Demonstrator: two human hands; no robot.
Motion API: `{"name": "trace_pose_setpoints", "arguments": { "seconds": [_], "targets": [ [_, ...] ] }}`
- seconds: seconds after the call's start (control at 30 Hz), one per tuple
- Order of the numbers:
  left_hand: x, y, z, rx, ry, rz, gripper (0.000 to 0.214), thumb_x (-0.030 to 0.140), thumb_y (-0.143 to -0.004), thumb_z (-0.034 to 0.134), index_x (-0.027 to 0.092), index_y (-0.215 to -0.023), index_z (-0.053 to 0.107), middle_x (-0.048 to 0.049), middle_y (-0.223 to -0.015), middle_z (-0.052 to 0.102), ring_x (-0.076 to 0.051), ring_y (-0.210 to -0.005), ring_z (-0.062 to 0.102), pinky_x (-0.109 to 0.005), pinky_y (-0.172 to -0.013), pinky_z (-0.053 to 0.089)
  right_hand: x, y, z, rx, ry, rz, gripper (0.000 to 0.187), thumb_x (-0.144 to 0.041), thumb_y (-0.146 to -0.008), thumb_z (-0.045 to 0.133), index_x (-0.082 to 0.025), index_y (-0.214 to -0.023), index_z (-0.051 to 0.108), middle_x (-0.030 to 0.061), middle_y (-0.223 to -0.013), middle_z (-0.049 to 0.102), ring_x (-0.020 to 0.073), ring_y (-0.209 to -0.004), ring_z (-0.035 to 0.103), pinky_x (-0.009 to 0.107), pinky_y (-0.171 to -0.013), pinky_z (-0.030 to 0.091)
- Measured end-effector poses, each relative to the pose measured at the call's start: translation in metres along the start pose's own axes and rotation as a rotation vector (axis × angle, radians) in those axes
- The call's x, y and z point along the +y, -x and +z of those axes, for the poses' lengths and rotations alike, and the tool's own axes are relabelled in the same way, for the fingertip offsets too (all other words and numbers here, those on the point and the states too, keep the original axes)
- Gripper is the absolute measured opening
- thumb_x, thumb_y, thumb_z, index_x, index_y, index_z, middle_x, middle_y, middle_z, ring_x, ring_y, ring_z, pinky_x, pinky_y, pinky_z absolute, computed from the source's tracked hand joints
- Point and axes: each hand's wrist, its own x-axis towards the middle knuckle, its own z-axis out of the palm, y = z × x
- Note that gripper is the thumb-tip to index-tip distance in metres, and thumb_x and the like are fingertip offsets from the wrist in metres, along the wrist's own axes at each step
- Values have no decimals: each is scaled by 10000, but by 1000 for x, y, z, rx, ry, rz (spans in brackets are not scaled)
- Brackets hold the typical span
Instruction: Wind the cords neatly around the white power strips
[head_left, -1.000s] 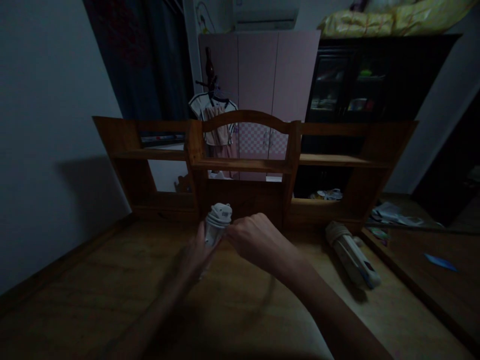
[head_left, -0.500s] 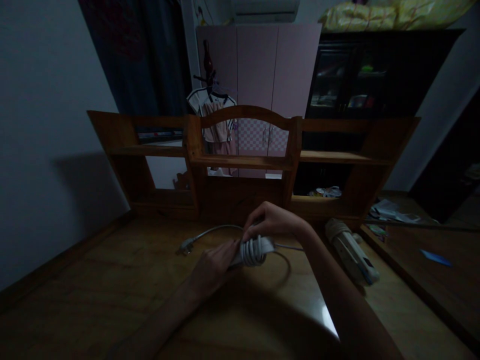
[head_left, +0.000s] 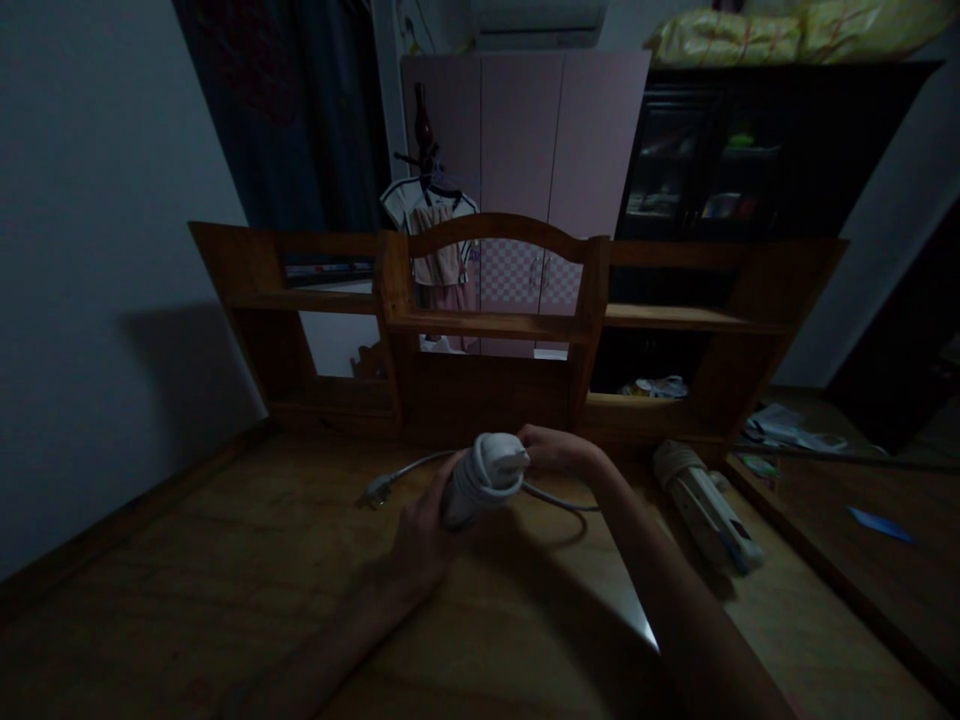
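Note:
In the head view my left hand [head_left: 426,528] is closed around a white power strip [head_left: 459,498], held above the tabletop with one end tilted up towards me. Several turns of its pale cord [head_left: 491,478] are wound round that upper end. My right hand [head_left: 555,448] is at the far side of the wound end, fingers curled and partly hidden, apparently pinching the cord. The loose cord loops on the table behind my hands. At its left end lies a plug [head_left: 376,491], prongs towards me.
A second pale strip-like device [head_left: 705,508] with cord wound round one end lies on the table [head_left: 225,560] at the right. A wooden shelf unit [head_left: 487,322] runs along the back edge. Beyond the right edge are a blue card [head_left: 879,523] and plastic bags [head_left: 791,428].
The power strip has turned so its wound end points up towards me. My right hand has moved from above the coils to their far right side. The plug stays put.

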Motion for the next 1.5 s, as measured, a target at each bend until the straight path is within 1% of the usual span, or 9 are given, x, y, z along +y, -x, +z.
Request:
{"name": "trace_pose_setpoints", "arguments": {
  "seconds": [0.17, 0.33, 0.53, 0.7, 0.87, 1.1, 1.27, 1.37, 1.5],
  "targets": [
    [0, -16, 1, 197, 192, -289, 613, 446, -677, 746, 201, -1207, 558, -91, -1132, 671, -268, -1026, 642, -346, -855, 506, -6, -1, 3, 162, 158, 10, 391, -428, -841, 531, -109, -680, 689, -38, -556, 506, 93, -533, 444, 204, -513, 316],
    [-21, -27, -7, 126, 429, -490, 567, 497, -661, 746, 166, -1096, 594, -77, -881, 717, -229, -728, 693, -294, -612, 530, -25, 4, 7, 294, 287, -7, 216, -318, -829, 599, -179, -900, 748, 17, -823, 700, 153, -762, 608, 223, -675, 388],
    [-53, -32, -17, 216, 440, -643, 585, 553, -639, 740, 133, -1032, 631, -77, -797, 714, -194, -631, 672, -263, -540, 500, -54, 15, 6, 377, 396, -19, 208, -331, -863, 589, -198, -902, 743, 44, -817, 720, 160, -743, 634, 224, -632, 377],
    [-57, -38, -20, 227, 425, -630, 589, 552, -639, 736, 126, -1030, 622, -83, -783, 707, -203, -626, 669, -264, -529, 491, -86, 21, 17, 375, 512, -139, 201, -317, -902, 569, -208, -909, 738, 34, -808, 723, 140, -731, 639, 210, -609, 350],
    [-50, -40, -17, 159, 303, -416, 591, 462, -616, 760, 151, -1095, 607, -78, -886, 714, -230, -753, 673, -276, -625, 500, -110, 27, 37, 333, 686, -196, 224, -336, -914, 555, -203, -858, 726, 50, -788, 718, 155, -735, 643, 227, -580, 311],
    [-38, -25, -18, -114, -229, -102, 679, 271, -700, 670, 244, -1345, 463, -113, -1085, 687, -294, -911, 665, -308, -709, 463, -126, 31, 52, 263, 807, -262, 211, -273, -882, 566, -153, -809, 725, 94, -828, 721, 192, -763, 640, 262, -610, 345],
    [-28, -18, -10, -280, -342, 157, 448, 395, -762, 661, 229, -1176, 611, -116, -980, 708, -301, -851, 678, -332, -693, 480, -117, 30, 41, 229, 736, -198, 138, -204, -818, 611, -187, -853, 743, 65, -813, 730, 164, -747, 650, 241, -603, 348],
    [-31, -15, -6, -319, -383, 226, 506, 472, -757, 667, 225, -1194, 609, -112, -902, 716, -300, -768, 686, -342, -654, 493, -107, 28, 32, 215, 633, -191, 121, -258, -795, 662, -199, -857, 748, 37, -771, 724, 148, -726, 646, 221, -586, 352],
    [-40, -13, -8, -346, -372, 308, 564, 459, -759, 679, 214, -1249, 549, -109, -982, 710, -290, -817, 688, -351, -696, 515, -88, 23, 19, 202, 383, -236, 181, -349, -740, 740, -184, -812, 745, 2, -745, 707, 132, -713, 637, 195, -605, 392]
  ]
}}
